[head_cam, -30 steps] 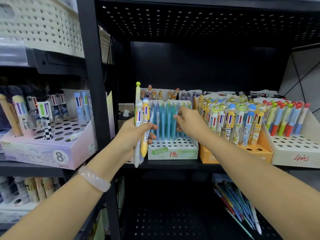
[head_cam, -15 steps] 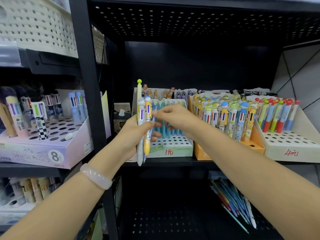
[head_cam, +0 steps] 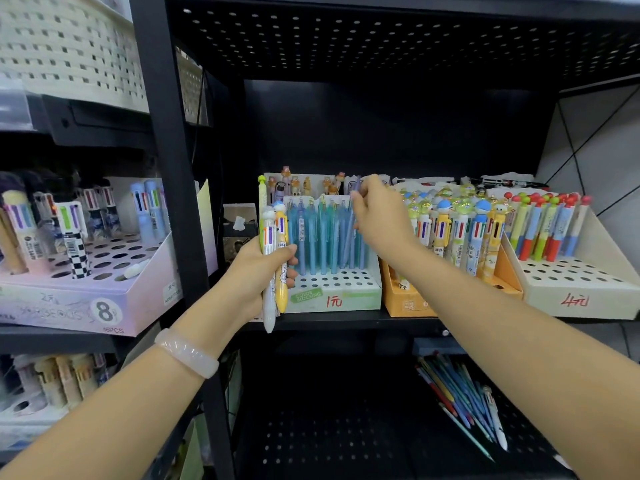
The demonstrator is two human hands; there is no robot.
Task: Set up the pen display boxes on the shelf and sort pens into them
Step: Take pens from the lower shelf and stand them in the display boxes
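Observation:
My left hand is shut on a small bundle of fat multicolour pens, held upright in front of the shelf's left side. My right hand pinches a thin blue pen that leans over the right rows of the green-white display box marked "1元". That box holds several blue and teal pens standing in its holes. To its right stand an orange box full of character-topped pens and a cream box marked "4元" with red-tipped pens.
On the left shelf a pink box marked "8" carries several thick pens. Loose pens lie on the lower perforated shelf at the right. A black upright post divides the two shelf units. A woven basket sits top left.
My right hand has gone from my left hand's bundle up and right to the blue pens in the green-white box, now holding a thin blue pen. The left hand has barely moved.

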